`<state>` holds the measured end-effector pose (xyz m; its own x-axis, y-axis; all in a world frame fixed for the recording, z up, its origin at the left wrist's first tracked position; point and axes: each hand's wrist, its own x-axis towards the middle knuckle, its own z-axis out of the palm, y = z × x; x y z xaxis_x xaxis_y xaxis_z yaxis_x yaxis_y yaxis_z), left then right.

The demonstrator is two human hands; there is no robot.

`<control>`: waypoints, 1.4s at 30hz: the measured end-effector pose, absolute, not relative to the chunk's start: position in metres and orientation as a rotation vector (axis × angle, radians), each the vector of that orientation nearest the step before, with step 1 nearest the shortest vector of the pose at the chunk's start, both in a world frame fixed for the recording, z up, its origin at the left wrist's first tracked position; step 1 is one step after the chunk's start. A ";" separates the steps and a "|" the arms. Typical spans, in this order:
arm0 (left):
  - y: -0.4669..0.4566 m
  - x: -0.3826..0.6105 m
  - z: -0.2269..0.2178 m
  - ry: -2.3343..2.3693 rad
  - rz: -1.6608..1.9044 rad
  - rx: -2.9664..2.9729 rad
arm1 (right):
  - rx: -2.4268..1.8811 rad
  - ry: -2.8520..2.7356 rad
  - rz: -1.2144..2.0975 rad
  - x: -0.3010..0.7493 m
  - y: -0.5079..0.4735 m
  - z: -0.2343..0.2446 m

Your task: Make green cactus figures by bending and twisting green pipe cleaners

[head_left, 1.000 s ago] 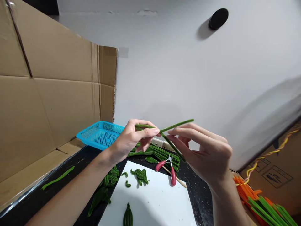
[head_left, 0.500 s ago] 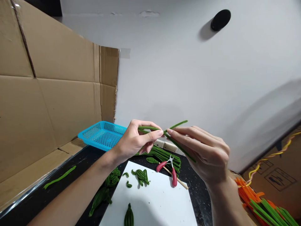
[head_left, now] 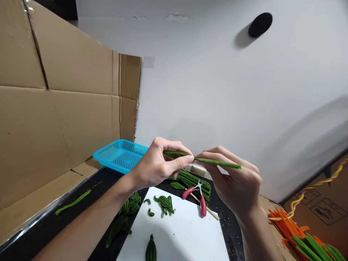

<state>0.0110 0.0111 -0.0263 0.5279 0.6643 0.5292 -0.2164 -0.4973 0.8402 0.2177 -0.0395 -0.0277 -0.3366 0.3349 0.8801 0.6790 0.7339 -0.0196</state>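
Observation:
Above the white board (head_left: 187,235), my left hand (head_left: 156,165) pinches a green pipe cleaner (head_left: 224,164) between thumb and fingers. The pipe cleaner is bent into a loop inside that hand. My right hand (head_left: 236,181) is closed at the point where it leaves the loop, its fingertips close to my left thumb. One straight end lies across the back of the right fingers; the other end is hidden. Below on the board are a small pile of curled green pieces (head_left: 165,204) and a leaf-shaped green piece (head_left: 151,248). Red-handled nippers (head_left: 203,206) rest open at its upper right.
A blue perforated basket (head_left: 108,161) stands at the back left. Behind the board lies a bundle of green pipe cleaners (head_left: 190,179), with a wooden stick (head_left: 213,214) beside the nippers. Orange strips (head_left: 285,223) are at right. Cardboard (head_left: 84,119) walls the left side.
The free end that pointed up to the right now lies across my right fingers, pointing right. My right hand has turned, and both hands remain at the crossing point. The view has shifted slightly.

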 end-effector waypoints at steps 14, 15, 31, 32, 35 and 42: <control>0.010 0.007 -0.029 0.438 1.367 2.215 | -0.976 -1.684 0.704 0.207 -0.032 -0.026; 0.010 0.007 -0.029 0.441 1.363 2.218 | -0.948 -1.648 0.786 0.206 -0.030 -0.027; 0.024 0.011 -0.033 0.437 1.180 1.630 | -0.789 -1.758 -0.592 0.218 -0.035 -0.028; 0.023 0.011 -0.033 0.421 1.169 1.606 | -0.766 -1.776 -0.671 0.219 -0.034 -0.029; 0.021 0.012 -0.032 0.397 1.120 1.581 | -0.733 -1.864 -0.796 0.221 -0.032 -0.032; 0.018 0.017 -0.030 0.371 1.061 1.598 | -0.713 -1.976 -0.978 0.219 -0.033 -0.027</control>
<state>0.0172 0.0185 -0.0303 0.5453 0.7173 0.4338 -0.2904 -0.3238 0.9005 0.2194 -0.0332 -0.0267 -0.5203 0.1311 0.8438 0.7504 0.5418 0.3786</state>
